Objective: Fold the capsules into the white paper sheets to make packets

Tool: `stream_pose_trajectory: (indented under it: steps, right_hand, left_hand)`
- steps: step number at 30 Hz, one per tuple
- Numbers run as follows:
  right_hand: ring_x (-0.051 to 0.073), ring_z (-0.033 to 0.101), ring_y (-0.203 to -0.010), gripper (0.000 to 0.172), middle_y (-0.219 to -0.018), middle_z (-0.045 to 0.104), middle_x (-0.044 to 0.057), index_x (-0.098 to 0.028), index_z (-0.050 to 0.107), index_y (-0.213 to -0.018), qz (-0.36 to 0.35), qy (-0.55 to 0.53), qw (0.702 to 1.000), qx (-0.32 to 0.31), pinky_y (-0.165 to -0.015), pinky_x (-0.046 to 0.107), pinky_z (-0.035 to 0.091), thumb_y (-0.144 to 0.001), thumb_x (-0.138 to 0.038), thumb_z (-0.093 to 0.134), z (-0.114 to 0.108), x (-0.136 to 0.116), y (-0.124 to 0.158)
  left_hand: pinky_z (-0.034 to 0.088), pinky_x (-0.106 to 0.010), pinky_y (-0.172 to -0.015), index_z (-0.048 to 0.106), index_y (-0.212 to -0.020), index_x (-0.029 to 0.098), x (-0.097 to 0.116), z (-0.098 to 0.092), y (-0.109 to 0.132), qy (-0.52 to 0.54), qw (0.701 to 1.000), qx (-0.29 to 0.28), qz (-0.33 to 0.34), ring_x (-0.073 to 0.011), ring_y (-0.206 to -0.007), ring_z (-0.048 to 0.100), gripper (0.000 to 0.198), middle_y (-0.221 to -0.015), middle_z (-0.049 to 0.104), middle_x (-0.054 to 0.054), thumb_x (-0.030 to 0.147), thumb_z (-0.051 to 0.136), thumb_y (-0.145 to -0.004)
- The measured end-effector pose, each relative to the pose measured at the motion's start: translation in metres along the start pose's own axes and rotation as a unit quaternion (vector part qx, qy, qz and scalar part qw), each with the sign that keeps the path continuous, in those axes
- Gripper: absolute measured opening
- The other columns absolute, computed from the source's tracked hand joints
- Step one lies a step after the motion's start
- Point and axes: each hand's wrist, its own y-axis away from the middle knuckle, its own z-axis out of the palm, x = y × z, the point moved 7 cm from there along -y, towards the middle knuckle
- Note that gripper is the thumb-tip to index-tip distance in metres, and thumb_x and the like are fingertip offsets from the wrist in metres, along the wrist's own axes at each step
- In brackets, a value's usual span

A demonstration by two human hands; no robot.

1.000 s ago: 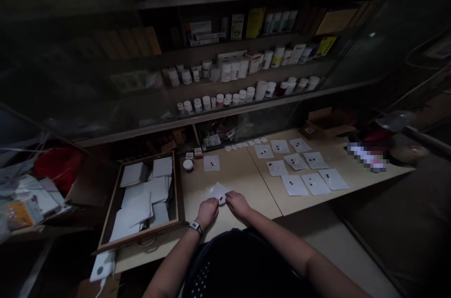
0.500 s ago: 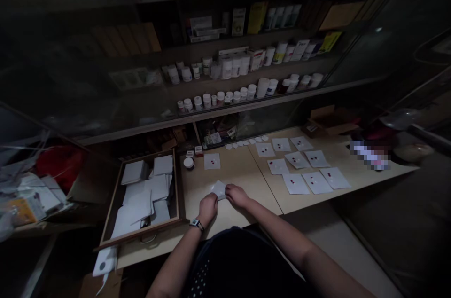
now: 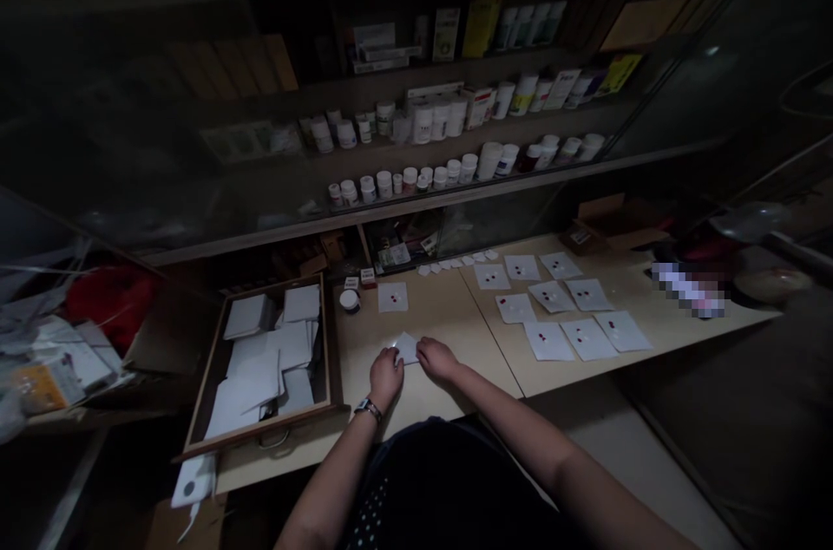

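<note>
Between my two hands, low over the counter, is a small white paper [image 3: 407, 347] folded to a point at the top. My left hand [image 3: 386, 376] grips its left side with closed fingers. The fingers of my right hand [image 3: 438, 358] are closed on its right corner. Behind it lies a flat white paper square [image 3: 392, 297] with small red pills on it. To the right, several more paper squares [image 3: 548, 341] lie in rows, bearing red and pale pills. A row of small folded packets [image 3: 459, 262] lies along the counter's back edge.
At my left an open wooden drawer [image 3: 333, 359] holds stacks of white paper [image 3: 296, 346]. A dark jar with a white lid [image 3: 350, 301] and small boxes [image 3: 368, 278] stand beside it. Shelves of bottles [image 3: 423, 123] rise behind the counter. An open carton [image 3: 612, 225] sits at the back right.
The paper between my hands has been folded a little further, and my left hand has shifted slightly upward. The whole view has moved a little.
</note>
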Motion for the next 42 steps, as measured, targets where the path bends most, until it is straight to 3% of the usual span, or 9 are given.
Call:
stream_pose_trajectory:
  steps: [6,10,15,21,28,36,42]
  right_hand:
    - [0.020,0.057,-0.091,0.021,-0.102,0.065,0.010,-0.014,0.065,-0.095,0.002,-0.010,1.000,0.008,-0.080,0.027,0.039,-0.092,-0.019,0.045,0.000,0.003,-0.007]
    - [0.020,0.058,-0.090,0.021,-0.103,0.065,0.012,-0.013,0.065,-0.095,0.009,-0.006,1.000,0.018,-0.079,0.027,0.039,-0.091,-0.019,0.045,0.000,0.002,-0.008]
    - [0.020,0.060,-0.092,0.022,-0.103,0.065,0.012,-0.013,0.065,-0.099,0.023,-0.003,1.000,0.014,-0.079,0.027,0.040,-0.090,-0.019,0.045,0.004,0.004,-0.012]
    - [0.021,0.060,-0.097,0.027,-0.109,0.064,0.012,-0.014,0.061,-0.109,0.045,-0.006,0.998,0.042,-0.083,0.028,0.041,-0.089,-0.016,0.043,0.006,0.006,-0.012]
    - [0.025,0.043,-0.129,0.044,-0.138,0.054,0.014,-0.017,0.052,-0.134,-0.147,0.031,0.986,0.069,-0.104,0.042,0.034,-0.092,-0.018,0.038,0.016,-0.005,0.011]
    - [0.029,0.040,-0.132,0.051,-0.142,0.049,0.016,-0.016,0.045,-0.141,-0.116,0.056,0.990,0.063,-0.111,0.051,0.024,-0.092,-0.029,0.044,0.020,0.001,0.026]
    - [0.028,0.043,-0.128,0.046,-0.137,0.054,0.014,-0.018,0.052,-0.135,-0.122,0.040,0.989,0.067,-0.112,0.050,0.021,-0.090,-0.026,0.044,0.019,-0.001,0.035]
  left_hand:
    - [0.042,-0.028,-0.087,0.059,-0.113,0.015,0.007,-0.001,-0.002,-0.066,0.997,-0.028,0.017,-0.0205,-0.102,0.056,0.027,-0.110,0.060,-0.011,0.017,0.044,-0.092]
    - [0.043,-0.028,-0.085,0.052,-0.128,0.018,0.011,0.005,0.000,-0.133,0.988,-0.055,0.053,-0.0218,-0.106,0.053,0.035,-0.116,0.057,-0.011,0.018,0.039,-0.095]
    - [0.045,-0.035,-0.088,0.040,-0.142,0.023,0.017,0.017,0.010,-0.191,0.973,-0.070,0.106,-0.0269,-0.112,0.049,0.045,-0.129,0.050,-0.013,0.029,0.042,-0.097]
    - [0.042,-0.043,-0.097,0.043,-0.141,0.019,0.020,0.022,0.010,-0.196,0.975,-0.060,0.086,-0.0311,-0.125,0.042,0.047,-0.139,0.045,-0.015,0.031,0.039,-0.097]
    - [0.028,-0.052,-0.110,0.040,-0.144,0.016,0.024,0.025,0.005,-0.197,0.971,-0.071,0.117,-0.0319,-0.136,0.034,0.050,-0.148,0.041,-0.015,0.031,0.033,-0.097]
    - [0.017,-0.057,-0.114,0.021,-0.152,0.017,0.021,0.037,0.012,-0.180,0.967,-0.095,0.155,-0.0304,-0.144,0.021,0.061,-0.156,0.027,-0.013,0.043,0.026,-0.097]
    - [0.014,-0.053,-0.117,0.023,-0.152,0.014,0.008,0.035,0.010,-0.158,0.967,-0.107,0.172,-0.0261,-0.146,0.015,0.061,-0.158,0.018,-0.011,0.042,0.023,-0.097]
